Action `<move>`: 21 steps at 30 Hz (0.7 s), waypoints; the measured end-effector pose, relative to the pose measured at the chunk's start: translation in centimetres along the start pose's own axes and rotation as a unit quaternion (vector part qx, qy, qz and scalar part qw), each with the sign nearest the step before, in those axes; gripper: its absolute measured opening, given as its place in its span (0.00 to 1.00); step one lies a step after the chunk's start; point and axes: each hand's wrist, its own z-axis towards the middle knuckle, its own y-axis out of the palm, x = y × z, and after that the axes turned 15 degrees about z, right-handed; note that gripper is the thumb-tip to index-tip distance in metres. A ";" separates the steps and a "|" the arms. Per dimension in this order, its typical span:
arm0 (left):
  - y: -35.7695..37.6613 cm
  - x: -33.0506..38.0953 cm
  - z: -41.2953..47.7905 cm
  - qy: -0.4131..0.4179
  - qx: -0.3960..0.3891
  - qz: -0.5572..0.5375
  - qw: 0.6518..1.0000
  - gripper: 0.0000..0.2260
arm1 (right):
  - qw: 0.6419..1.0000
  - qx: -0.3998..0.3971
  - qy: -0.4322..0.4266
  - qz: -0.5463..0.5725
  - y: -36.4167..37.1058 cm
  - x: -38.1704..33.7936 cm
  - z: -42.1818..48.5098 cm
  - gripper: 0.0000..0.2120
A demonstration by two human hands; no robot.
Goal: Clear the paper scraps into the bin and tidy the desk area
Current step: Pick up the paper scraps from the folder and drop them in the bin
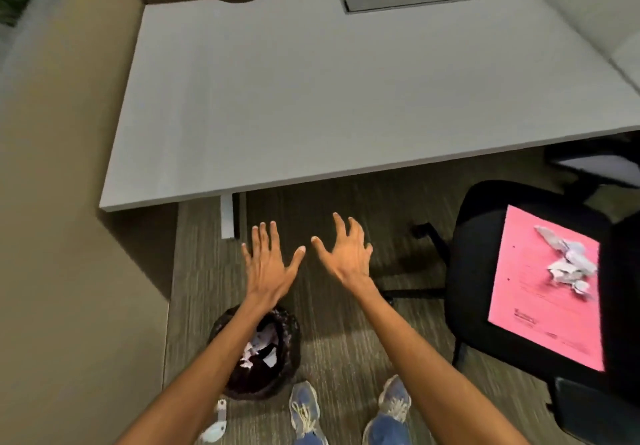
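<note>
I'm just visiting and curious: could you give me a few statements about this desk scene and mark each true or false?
1. Both hands, left hand and right hand, are empty and spread open. True.
2. The bin stands on the desk. False: it stands on the floor.
3. Paper scraps lie on a pink folder on the chair. True.
4. The bin holds nothing. False: white scraps show inside.
</note>
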 end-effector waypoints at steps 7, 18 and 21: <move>-0.9 13.4 2.4 0.106 0.012 0.004 0.994 0.41 | 0.993 0.105 0.043 0.031 -14.4 6.3 1.7 0.36; 1.2 36.8 3.0 0.274 -0.052 0.016 0.960 0.40 | 0.957 0.204 0.201 0.031 -33.7 23.9 1.7 0.37; 2.0 41.5 3.3 0.313 -0.068 0.025 0.947 0.36 | 0.944 0.211 0.250 0.037 -35.8 27.9 1.6 0.37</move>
